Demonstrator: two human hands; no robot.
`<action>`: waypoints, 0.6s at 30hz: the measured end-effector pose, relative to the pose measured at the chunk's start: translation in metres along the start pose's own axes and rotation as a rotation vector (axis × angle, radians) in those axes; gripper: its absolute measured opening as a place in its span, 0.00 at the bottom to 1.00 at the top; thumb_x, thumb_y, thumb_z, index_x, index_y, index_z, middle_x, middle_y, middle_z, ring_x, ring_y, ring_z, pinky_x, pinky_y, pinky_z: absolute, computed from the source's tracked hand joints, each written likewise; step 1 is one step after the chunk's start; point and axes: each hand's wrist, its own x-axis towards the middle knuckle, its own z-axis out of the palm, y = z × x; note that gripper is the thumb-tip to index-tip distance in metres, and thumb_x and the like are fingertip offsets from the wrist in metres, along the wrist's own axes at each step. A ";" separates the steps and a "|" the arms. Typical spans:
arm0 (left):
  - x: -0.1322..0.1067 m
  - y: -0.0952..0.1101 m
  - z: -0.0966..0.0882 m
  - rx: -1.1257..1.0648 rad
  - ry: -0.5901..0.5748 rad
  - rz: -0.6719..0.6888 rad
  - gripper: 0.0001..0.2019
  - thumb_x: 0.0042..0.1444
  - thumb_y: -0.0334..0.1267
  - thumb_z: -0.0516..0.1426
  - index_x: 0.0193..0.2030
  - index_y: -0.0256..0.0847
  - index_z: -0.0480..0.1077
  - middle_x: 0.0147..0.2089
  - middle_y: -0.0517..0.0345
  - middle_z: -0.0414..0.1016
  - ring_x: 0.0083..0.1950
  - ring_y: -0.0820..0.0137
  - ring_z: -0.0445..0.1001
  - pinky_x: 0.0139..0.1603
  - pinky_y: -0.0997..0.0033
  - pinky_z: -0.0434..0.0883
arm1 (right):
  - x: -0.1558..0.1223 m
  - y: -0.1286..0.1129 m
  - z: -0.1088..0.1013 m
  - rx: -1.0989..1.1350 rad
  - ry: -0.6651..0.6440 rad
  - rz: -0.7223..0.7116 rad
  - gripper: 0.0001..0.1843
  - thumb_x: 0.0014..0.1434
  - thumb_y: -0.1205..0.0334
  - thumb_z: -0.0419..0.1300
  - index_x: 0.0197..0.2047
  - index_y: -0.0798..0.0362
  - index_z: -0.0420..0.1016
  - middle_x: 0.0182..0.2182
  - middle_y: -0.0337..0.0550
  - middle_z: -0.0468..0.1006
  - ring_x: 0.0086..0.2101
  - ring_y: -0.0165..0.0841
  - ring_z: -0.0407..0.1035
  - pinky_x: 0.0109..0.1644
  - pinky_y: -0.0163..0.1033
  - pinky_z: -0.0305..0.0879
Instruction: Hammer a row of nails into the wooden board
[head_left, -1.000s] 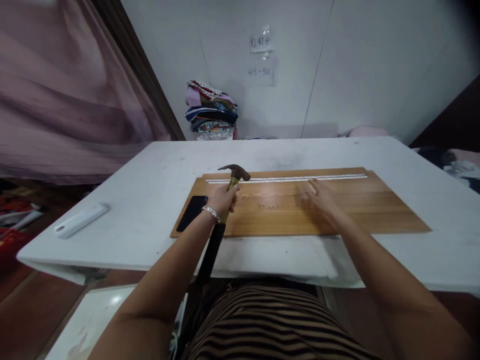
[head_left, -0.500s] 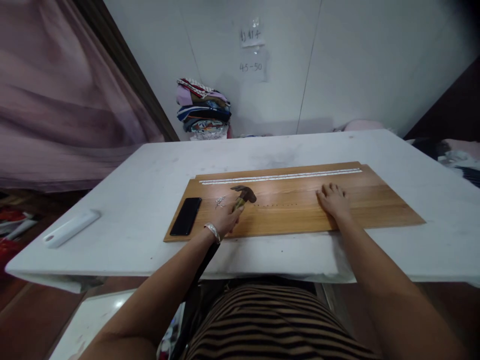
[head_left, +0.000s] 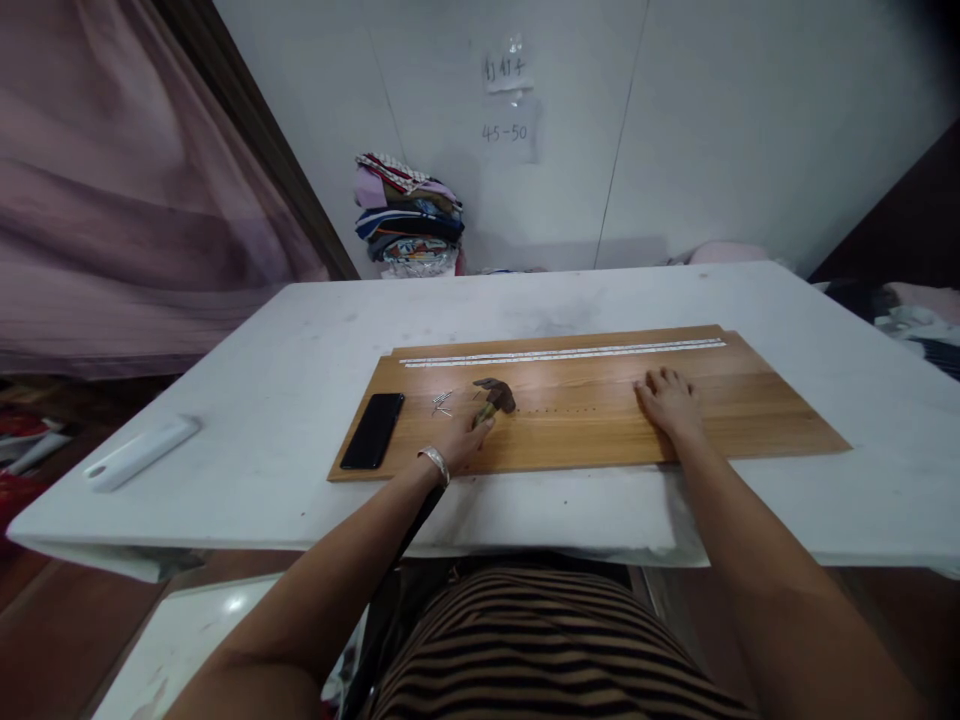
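Observation:
My left hand [head_left: 459, 440] is wrapped round the handle of a claw hammer [head_left: 500, 396], its head low over the wooden board [head_left: 600, 440]. Whether the head touches the board I cannot tell. From the hammer head a row of small dark nail heads or marks [head_left: 564, 410] runs right. Several loose nails [head_left: 441, 402] lie left of the hammer. My right hand [head_left: 670, 402] rests flat on the board with its fingers spread, holding nothing. Two white strips with markings [head_left: 562, 353] lie along the board's far edge.
A black phone [head_left: 373, 430] lies on the board's left end. On the white table [head_left: 255, 400] farther left is a white long object [head_left: 142, 453]. Folded cloths [head_left: 409, 215] are stacked behind the table, and a pink curtain [head_left: 127, 190] hangs at left.
My left hand and the hammer have shifted slightly right and a little lower. My right hand stays in place on the board.

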 end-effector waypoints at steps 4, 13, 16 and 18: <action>0.001 0.001 -0.002 0.025 -0.042 -0.028 0.09 0.67 0.41 0.58 0.35 0.43 0.67 0.22 0.66 0.65 0.19 0.74 0.62 0.20 0.76 0.60 | 0.000 0.001 0.001 0.020 0.021 0.001 0.25 0.76 0.49 0.44 0.54 0.50 0.79 0.62 0.59 0.77 0.64 0.51 0.64 0.67 0.58 0.60; 0.002 -0.001 0.001 0.068 -0.043 -0.041 0.12 0.67 0.42 0.56 0.32 0.44 0.66 0.21 0.66 0.65 0.19 0.74 0.62 0.20 0.76 0.59 | -0.002 -0.001 -0.002 0.034 0.013 0.004 0.27 0.76 0.50 0.43 0.55 0.52 0.80 0.62 0.61 0.77 0.64 0.51 0.65 0.68 0.59 0.60; 0.002 -0.001 0.000 0.063 -0.051 -0.068 0.12 0.68 0.44 0.56 0.32 0.44 0.66 0.21 0.66 0.65 0.18 0.73 0.62 0.20 0.74 0.59 | -0.002 -0.002 -0.001 0.033 0.031 0.008 0.27 0.76 0.50 0.42 0.55 0.52 0.80 0.61 0.60 0.77 0.64 0.51 0.65 0.68 0.58 0.60; 0.002 0.000 -0.001 0.058 -0.058 -0.071 0.12 0.68 0.43 0.56 0.32 0.44 0.66 0.21 0.66 0.64 0.17 0.73 0.61 0.19 0.74 0.60 | -0.002 -0.001 0.001 0.034 0.039 0.005 0.27 0.76 0.50 0.43 0.55 0.51 0.81 0.60 0.59 0.78 0.63 0.50 0.65 0.68 0.58 0.60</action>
